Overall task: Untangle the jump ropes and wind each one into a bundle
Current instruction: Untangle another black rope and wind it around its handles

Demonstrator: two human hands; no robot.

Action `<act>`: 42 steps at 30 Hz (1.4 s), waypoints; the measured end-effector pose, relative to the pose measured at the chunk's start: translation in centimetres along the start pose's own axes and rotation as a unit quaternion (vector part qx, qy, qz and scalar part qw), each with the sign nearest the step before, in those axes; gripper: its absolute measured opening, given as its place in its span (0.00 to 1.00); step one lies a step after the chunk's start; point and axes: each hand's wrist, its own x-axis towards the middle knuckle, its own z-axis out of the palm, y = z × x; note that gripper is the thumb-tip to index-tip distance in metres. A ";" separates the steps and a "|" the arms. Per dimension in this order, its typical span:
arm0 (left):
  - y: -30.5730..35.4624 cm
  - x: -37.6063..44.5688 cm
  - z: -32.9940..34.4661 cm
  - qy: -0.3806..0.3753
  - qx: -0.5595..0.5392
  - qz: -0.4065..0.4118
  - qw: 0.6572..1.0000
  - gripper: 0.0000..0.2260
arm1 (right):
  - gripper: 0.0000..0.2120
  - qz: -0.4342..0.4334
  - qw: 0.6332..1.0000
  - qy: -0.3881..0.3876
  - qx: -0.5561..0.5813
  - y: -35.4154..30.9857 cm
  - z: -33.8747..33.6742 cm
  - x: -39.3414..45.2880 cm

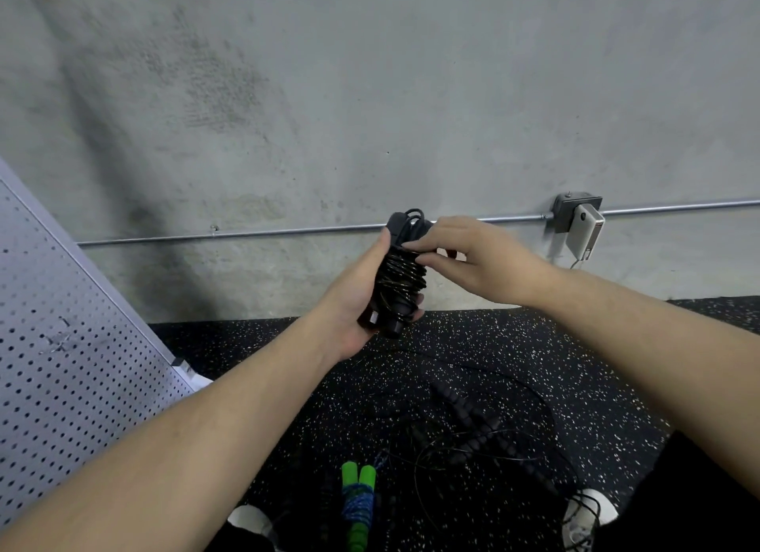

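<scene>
From the head camera, I am holding the black rope bundle [401, 276] just above the middle of the frame, in front of the concrete wall [370, 78]. My left hand [362, 300] is cupping it from the left and below, fingers curled round the two handles. The bundle's long axis is running nearly upright, tilted slightly, handle ends pointing down toward the floor [575, 366]. My right hand [464, 259] is coming in from the right at the bundle's upper half, fingertips pinching the cord where the coils stop; it is the nearer hand to the loose end, so I judge the tuck falls to it. The cord is looking black with pale flecks, wound tight. At the lower centre, a green-handled rope [357, 506] is lying bundled; a black beaded rope [473, 420] is sprawling loose beside it.
</scene>
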 end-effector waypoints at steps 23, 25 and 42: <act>-1.8 -0.4 2.4 0.177 0.218 0.295 0.913 0.08 | 0.20 0.543 0.647 0.218 0.489 -3.6 1.7 0.7; -2.0 -0.3 2.4 0.170 0.212 0.284 0.920 0.08 | 0.16 0.533 0.641 0.243 0.495 -3.5 1.7 0.7; -1.4 -0.4 2.1 0.203 0.030 0.152 0.967 0.06 | 0.07 0.307 0.933 0.130 0.131 -4.0 0.9 0.9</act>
